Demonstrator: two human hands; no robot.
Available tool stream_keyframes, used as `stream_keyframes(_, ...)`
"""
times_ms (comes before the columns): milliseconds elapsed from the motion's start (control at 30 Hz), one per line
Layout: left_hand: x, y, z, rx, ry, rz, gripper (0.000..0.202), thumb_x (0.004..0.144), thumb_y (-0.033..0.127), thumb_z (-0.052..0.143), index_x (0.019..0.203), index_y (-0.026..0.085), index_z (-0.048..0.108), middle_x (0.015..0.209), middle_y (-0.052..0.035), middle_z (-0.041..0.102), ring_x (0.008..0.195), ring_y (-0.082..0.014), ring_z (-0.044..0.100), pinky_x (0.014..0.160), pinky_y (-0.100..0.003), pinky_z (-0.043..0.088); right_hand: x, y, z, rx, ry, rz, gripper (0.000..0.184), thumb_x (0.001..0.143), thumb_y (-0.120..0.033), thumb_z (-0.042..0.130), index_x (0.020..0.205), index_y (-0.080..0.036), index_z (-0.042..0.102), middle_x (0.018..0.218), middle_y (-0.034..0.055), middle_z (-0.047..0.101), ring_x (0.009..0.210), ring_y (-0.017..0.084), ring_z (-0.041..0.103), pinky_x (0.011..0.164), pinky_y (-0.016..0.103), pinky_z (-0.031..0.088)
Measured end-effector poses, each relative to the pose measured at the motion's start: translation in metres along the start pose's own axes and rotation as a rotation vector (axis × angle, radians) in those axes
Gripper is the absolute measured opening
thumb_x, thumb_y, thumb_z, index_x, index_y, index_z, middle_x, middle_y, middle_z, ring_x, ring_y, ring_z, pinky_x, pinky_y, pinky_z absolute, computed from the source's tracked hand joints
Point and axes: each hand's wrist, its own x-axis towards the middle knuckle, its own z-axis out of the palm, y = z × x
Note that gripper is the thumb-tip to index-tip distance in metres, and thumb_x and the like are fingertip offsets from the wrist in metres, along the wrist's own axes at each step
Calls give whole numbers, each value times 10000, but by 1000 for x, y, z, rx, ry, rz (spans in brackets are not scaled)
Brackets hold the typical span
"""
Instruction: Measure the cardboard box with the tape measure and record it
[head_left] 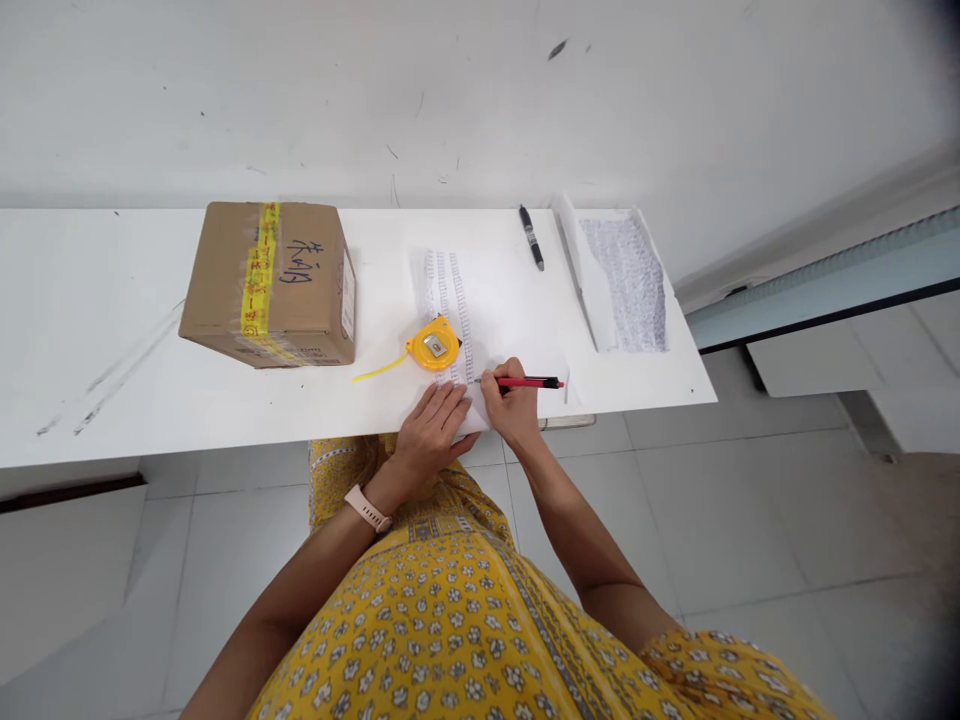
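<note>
My right hand [514, 405] is closed round a red and black pen [531, 382], its tip down on a white sheet of paper [491, 300]. Columns of small handwriting run down the sheet's left part. Flat on the lower edge of the paper lies my left hand [433, 430], fingers stretched out, a pale pink watch band on the wrist. Just above those fingers a yellow tape measure [433, 344] rests on the sheet, with a short length of yellow tape [379, 369] drawn out to the left.
A taped cardboard box [307, 290] stands on the white table [112, 300], left of the paper. To the right lie a black pen [531, 238] and more paper covered in dense writing [626, 285]. A wall rises behind the table.
</note>
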Motion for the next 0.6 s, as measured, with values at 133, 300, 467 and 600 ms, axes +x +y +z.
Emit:
stream_keyframes(133, -1, 0, 1, 54, 63, 59, 409, 938, 374, 623, 1239, 99, 661, 1296, -199, 687, 1275, -319, 618, 1110, -510, 492, 0, 1, 0, 14, -6, -3, 223, 874, -315, 536, 723, -258, 382, 624, -52, 428, 588, 147, 429, 590, 301, 365)
stream_keyframes(300, -2, -1, 3, 18, 17, 15, 406, 942, 385, 615, 1257, 132, 656, 1325, -183, 675, 1308, -311, 592, 1134, -521, 467, -2, 2, 4, 4, 26, -3, 233, 879, -316, 544, 718, -254, 387, 633, -54, 426, 589, 142, 428, 594, 299, 370)
stream_keyframes(467, -3, -1, 4, -4, 44, 18, 389, 926, 386, 638, 1220, 133, 662, 1296, -189, 689, 1268, -317, 623, 1107, -527, 487, 2, 5, -7, 27, 163, 56, 176, 936, -362, 524, 823, -239, 468, 735, -26, 502, 654, 153, 493, 627, 299, 424)
stream_keyframes(600, 4, 6, -13, -111, 122, -15, 395, 908, 419, 657, 1187, 139, 648, 1246, -183, 706, 1207, -311, 650, 1064, -518, 511, 14, 16, -32, -210, 99, -152, 168, 947, -287, 492, 1064, -219, 592, 994, 79, 596, 953, 234, 562, 817, 376, 471)
